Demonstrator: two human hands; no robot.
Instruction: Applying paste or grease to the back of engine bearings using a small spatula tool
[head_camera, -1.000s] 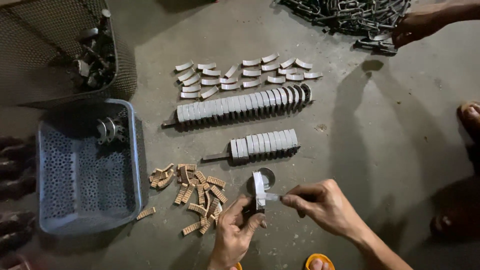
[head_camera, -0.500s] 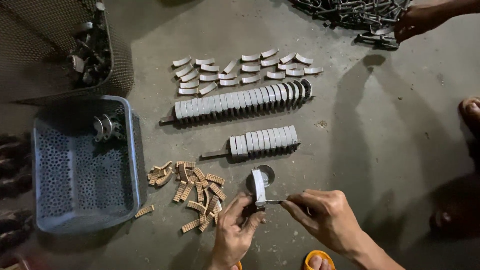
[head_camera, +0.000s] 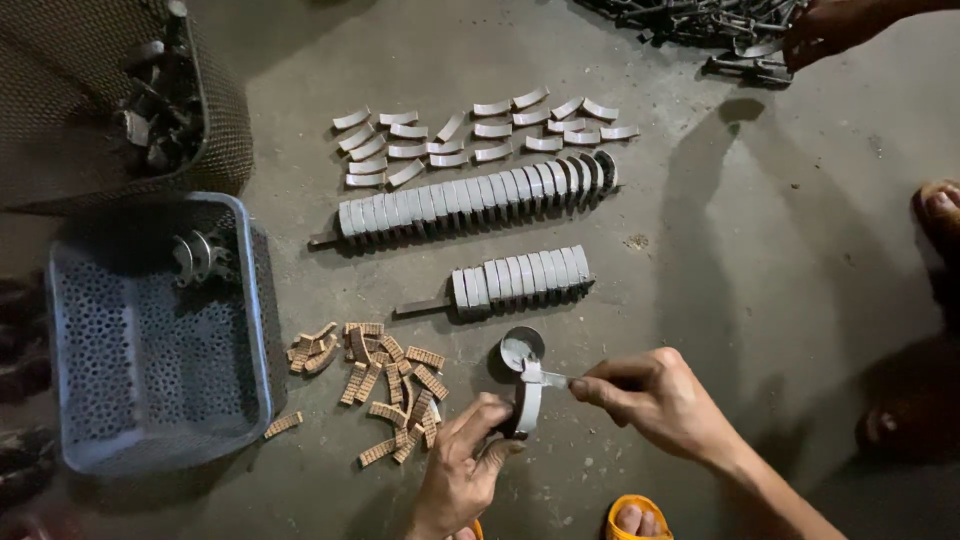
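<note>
My left hand (head_camera: 462, 465) grips a curved grey metal shoe (head_camera: 527, 405), held upright just above the floor. My right hand (head_camera: 655, 400) pinches a small brush or spatula (head_camera: 545, 379) whose tip lies on the shoe's top edge. A small round tin of grey paste (head_camera: 521, 348) sits right behind the shoe. To the left lies a heap of tan ribbed lining strips (head_camera: 385, 385). Behind are two rows of grey shoes threaded on rods, the short row (head_camera: 520, 277) and the long row (head_camera: 470, 200).
Loose curved grey pieces (head_camera: 480, 135) lie at the back. A blue perforated crate (head_camera: 150, 340) stands at left, a mesh basket (head_camera: 110, 90) with metal parts behind it. Another person's hand (head_camera: 830, 25) reaches into a metal pile (head_camera: 700, 25). Feet (head_camera: 940, 215) at right.
The view has shifted slightly. My right hand has brought the brush tip from the tin's side onto the shoe's upper edge; my left hand keeps hold of the shoe.
</note>
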